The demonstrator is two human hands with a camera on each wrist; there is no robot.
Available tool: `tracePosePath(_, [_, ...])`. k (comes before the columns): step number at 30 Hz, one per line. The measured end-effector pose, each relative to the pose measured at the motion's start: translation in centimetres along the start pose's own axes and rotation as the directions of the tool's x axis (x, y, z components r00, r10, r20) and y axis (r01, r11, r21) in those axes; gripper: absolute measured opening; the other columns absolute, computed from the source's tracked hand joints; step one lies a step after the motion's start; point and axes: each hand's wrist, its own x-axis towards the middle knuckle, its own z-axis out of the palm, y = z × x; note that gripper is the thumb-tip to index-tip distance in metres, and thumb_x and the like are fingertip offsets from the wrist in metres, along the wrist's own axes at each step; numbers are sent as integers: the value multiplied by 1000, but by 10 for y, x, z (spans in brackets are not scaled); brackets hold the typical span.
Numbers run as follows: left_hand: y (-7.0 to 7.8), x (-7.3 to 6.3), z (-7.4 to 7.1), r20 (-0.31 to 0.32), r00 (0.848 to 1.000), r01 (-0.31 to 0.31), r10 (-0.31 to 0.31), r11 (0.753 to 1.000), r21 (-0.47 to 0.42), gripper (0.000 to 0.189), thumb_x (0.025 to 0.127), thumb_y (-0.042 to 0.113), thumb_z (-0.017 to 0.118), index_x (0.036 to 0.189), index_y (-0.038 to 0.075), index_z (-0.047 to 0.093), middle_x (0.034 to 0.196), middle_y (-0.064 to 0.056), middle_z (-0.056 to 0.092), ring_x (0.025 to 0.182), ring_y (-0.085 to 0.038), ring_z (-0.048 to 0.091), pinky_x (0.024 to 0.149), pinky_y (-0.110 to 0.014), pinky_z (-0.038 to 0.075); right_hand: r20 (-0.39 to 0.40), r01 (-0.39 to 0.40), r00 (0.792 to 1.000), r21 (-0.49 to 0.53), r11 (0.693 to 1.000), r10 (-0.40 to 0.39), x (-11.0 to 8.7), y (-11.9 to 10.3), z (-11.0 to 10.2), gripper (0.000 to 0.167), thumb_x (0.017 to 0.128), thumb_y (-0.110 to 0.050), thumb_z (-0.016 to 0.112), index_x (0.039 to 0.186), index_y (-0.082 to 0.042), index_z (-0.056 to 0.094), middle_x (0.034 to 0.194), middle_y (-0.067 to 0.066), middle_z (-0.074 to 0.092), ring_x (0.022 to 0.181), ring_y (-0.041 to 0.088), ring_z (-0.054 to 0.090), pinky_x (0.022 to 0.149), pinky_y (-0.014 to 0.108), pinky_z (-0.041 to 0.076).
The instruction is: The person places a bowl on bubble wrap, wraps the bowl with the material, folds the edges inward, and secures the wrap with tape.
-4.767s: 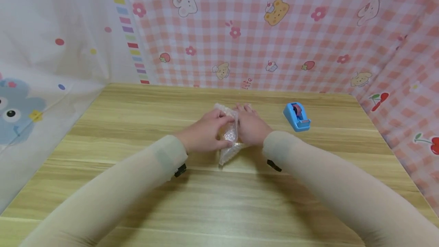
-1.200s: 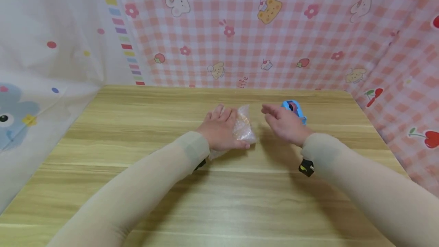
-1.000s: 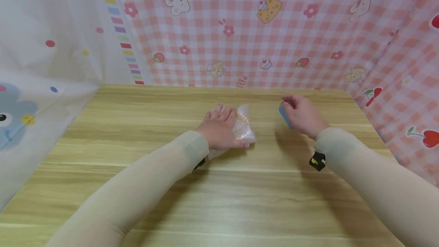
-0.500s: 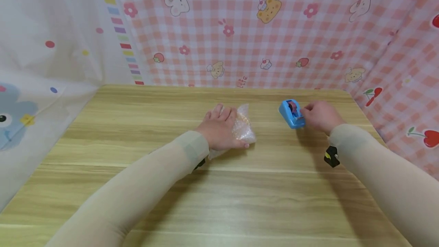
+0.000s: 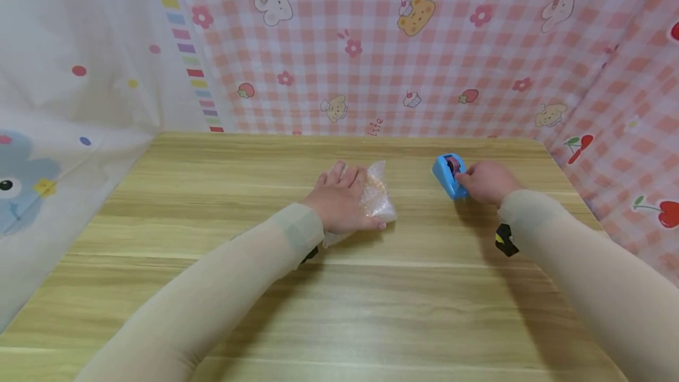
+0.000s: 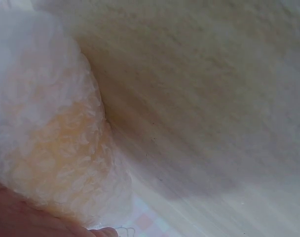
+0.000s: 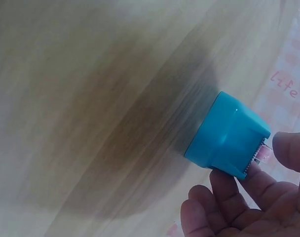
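Observation:
My left hand (image 5: pixel 339 202) lies flat with fingers spread on a bubble wrap packet (image 5: pixel 378 199), pressing it to the wooden table. Something orange-yellow shows through the bubble wrap (image 6: pixel 56 148) in the left wrist view; what it is cannot be made out. To the right, a blue tape dispenser (image 5: pixel 445 174) with a pinkish roll stands on the table. My right hand (image 5: pixel 489 181) is at its cutter end. In the right wrist view, the thumb and index finger stand apart on either side of the short tape end (image 7: pixel 263 154), other fingers curled beneath the dispenser's front.
The wooden table (image 5: pixel 339 311) stretches in front of both arms. A pink checked cloth (image 5: pixel 339 46) with cartoon prints hangs behind it and along the right. On the left hangs a white cloth (image 5: pixel 95 99) with coloured dots.
My left hand shifted from gripping the packet's side to lying flat on it. My right hand left the packet, passed over the dispenser to its right side, then came back left toward the cutter.

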Motion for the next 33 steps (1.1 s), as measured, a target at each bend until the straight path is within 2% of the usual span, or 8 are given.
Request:
tracePosePath(13, [1, 2, 1, 3, 1000, 5, -5, 1000, 22, 127, 85, 90, 51, 171, 10, 1, 179, -9, 7, 165, -36, -2, 132, -61, 11, 5, -59, 998, 50, 997, 58, 6, 0, 2, 56, 114, -34, 38, 143, 11, 53, 116, 25, 59, 103, 38, 55, 86, 46, 51])
tracePosePath(20, [1, 1, 0, 2, 1000, 6, -6, 1000, 19, 127, 85, 90, 52, 171, 10, 1, 179, -8, 7, 165, -36, -2, 132, -61, 11, 4, -59, 998, 54, 997, 59, 7, 0, 2, 52, 113, -29, 37, 137, 12, 57, 109, 22, 59, 98, 35, 55, 82, 43, 48])
tracePosePath(23, [1, 1, 0, 0, 1000, 5, -5, 1000, 20, 127, 85, 90, 51, 171, 10, 1, 179, -8, 7, 166, -35, -2, 132, -61, 11, 10, -58, 998, 49, 997, 58, 5, -2, 1, 50, 113, -28, 37, 137, 12, 57, 108, 22, 59, 98, 34, 54, 83, 44, 47])
tracePosePath(27, [1, 1, 0, 0, 1000, 9, -9, 1000, 21, 127, 86, 90, 50, 171, 10, 1, 179, -8, 7, 166, -35, -3, 132, -61, 11, 18, -57, 998, 38, 998, 56, 3, -3, 0, 52, 113, -28, 36, 141, 12, 53, 116, 25, 58, 103, 37, 54, 89, 49, 49])
tracePosePath(33, [1, -1, 0, -7, 1000, 4, -3, 1000, 18, 126, 86, 89, 52, 171, 9, 2, 179, -9, 9, 165, -36, -1, 132, -61, 12, 0, -61, 998, 79, 995, 61, 5, -3, -4, 44, 112, -32, 33, 113, 3, 61, 98, 18, 55, 93, 33, 54, 79, 43, 47])
